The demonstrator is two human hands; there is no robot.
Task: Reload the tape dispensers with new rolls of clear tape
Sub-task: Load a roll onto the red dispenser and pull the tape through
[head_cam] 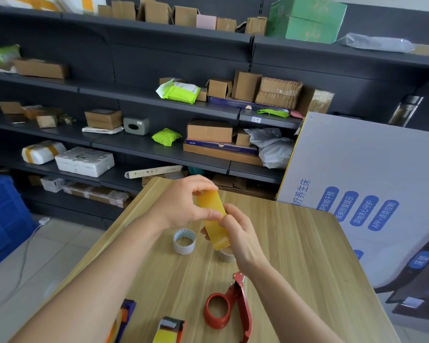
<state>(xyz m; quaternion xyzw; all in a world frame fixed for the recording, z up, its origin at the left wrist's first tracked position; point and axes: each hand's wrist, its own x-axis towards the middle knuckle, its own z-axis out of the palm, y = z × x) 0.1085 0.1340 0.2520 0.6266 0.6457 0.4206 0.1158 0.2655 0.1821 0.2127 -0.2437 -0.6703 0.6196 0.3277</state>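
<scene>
Both hands hold a yellowish roll of clear tape [212, 219] edge-on above the wooden table [295, 256]. My left hand [183, 204] pinches its upper part, and my right hand [238, 233] grips its lower side. An empty white cardboard core [184, 241] stands on the table just left of the roll. Another pale core or roll [225, 256] is mostly hidden under my right hand. An empty red tape dispenser [227, 308] lies near the front edge. A dispenser with yellowish tape [169, 330] and a purple and orange dispenser [123, 320] sit at the bottom edge, both cut off.
Dark shelves [159, 147] full of cardboard boxes and parcels run behind the table. A large grey printed board [369, 181] leans at the table's right. A blue plastic crate [3, 214] stands on the floor at left, with a white cable nearby.
</scene>
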